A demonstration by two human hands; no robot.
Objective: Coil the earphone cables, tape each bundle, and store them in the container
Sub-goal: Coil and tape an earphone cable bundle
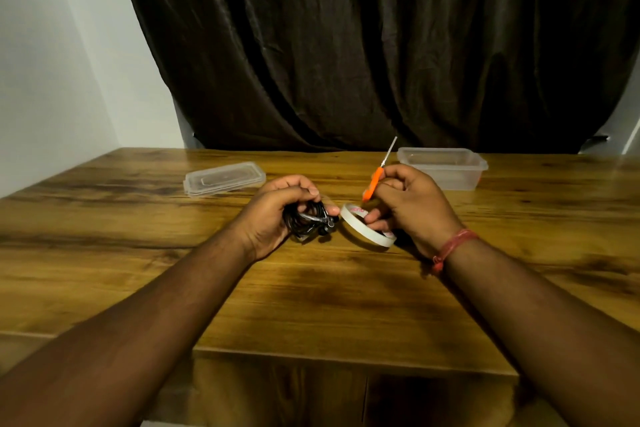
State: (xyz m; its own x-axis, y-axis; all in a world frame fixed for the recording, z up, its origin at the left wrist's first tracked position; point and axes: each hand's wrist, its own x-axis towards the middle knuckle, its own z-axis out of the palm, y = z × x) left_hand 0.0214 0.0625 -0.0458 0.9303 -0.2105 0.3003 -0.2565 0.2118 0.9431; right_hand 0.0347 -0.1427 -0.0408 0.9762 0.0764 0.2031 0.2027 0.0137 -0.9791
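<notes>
Taping step. Left hand [277, 208] grips the coiled earphone bundle [308, 220], tape strip already across it. Right hand [408, 204] holds the tape roll [367, 225] and orange scissors [375, 180], just beside the bundle. Next likely: cut the tape, then drop the bundle into the container [443, 166] beyond the right hand.

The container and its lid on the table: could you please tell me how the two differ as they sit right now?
The container is deep, with tall walls, while the lid is flat and shallow. The container stands at the far right of the table, behind the right hand; the lid lies apart at far left, beyond the left hand. Both are clear plastic, rectangular, and untouched.
</notes>
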